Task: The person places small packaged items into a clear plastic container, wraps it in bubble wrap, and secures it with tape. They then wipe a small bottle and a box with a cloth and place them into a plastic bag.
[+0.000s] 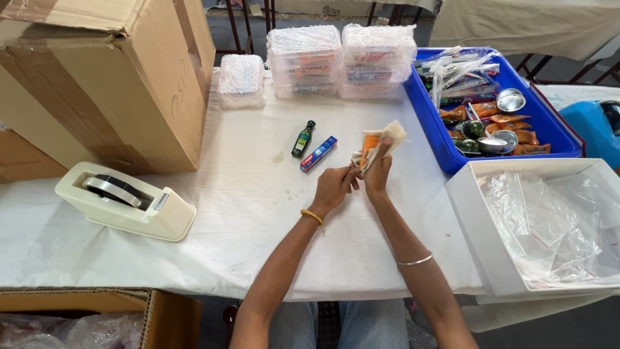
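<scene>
Pinching orange sachet in napkin, both hands above desk: light, limp, crinkly; best gripped by edges.

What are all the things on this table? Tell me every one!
cardboard box: one, brown, back left
tape dispenser: one, cream, front left
bubble-wrapped packs: several, clear, stacked at the back
small bottle: one, dark green, mid-table
little carton: one, blue and red, beside the bottle
blue tray: one, right, full of packets and metal cups
white box: one, right front, holding clear plastic bags
orange packet: one, in pale wrap, held up
left hand, right hand: both holding the packet
</scene>
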